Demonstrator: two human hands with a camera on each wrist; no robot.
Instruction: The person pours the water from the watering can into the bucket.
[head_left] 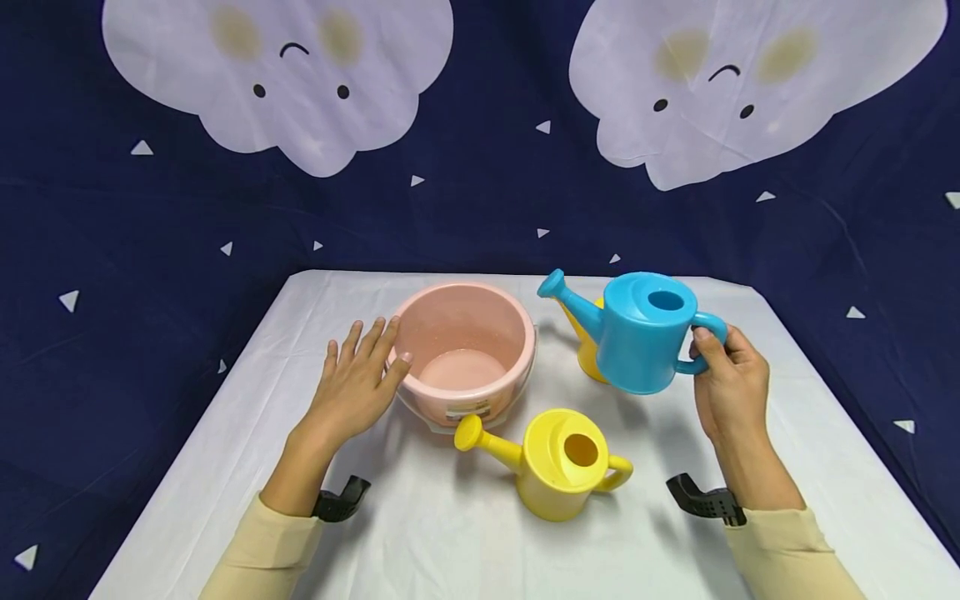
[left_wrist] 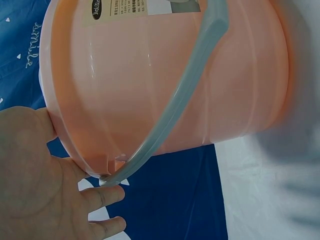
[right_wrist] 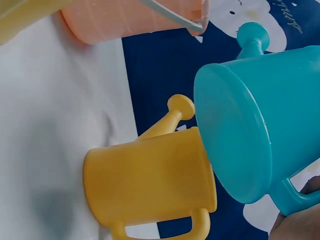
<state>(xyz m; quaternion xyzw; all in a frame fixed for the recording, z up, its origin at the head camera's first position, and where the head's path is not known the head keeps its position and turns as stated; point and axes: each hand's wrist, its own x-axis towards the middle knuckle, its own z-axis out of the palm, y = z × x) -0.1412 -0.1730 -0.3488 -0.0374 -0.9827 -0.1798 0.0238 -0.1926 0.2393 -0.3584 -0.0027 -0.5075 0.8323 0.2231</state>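
Note:
My right hand (head_left: 731,379) grips the handle of a blue watering can (head_left: 647,333), lifted above the table with its spout toward the left. Behind and below it stands an orange-yellow watering can (right_wrist: 150,177), mostly hidden in the head view. My left hand (head_left: 358,379) is spread beside a pink bucket (head_left: 468,379), its fingers at the left rim. The bucket has a grey handle (left_wrist: 175,107) hanging down its side and a label (left_wrist: 127,9). A lighter yellow watering can (head_left: 558,479) stands in front of the bucket, its spout pointing left.
Everything stands on a table with a white cloth (head_left: 420,533). A dark blue backdrop (head_left: 480,217) with white clouds and small triangles hangs behind it. A black strap (head_left: 341,500) is on the left wrist, and another black strap (head_left: 705,500) on the right.

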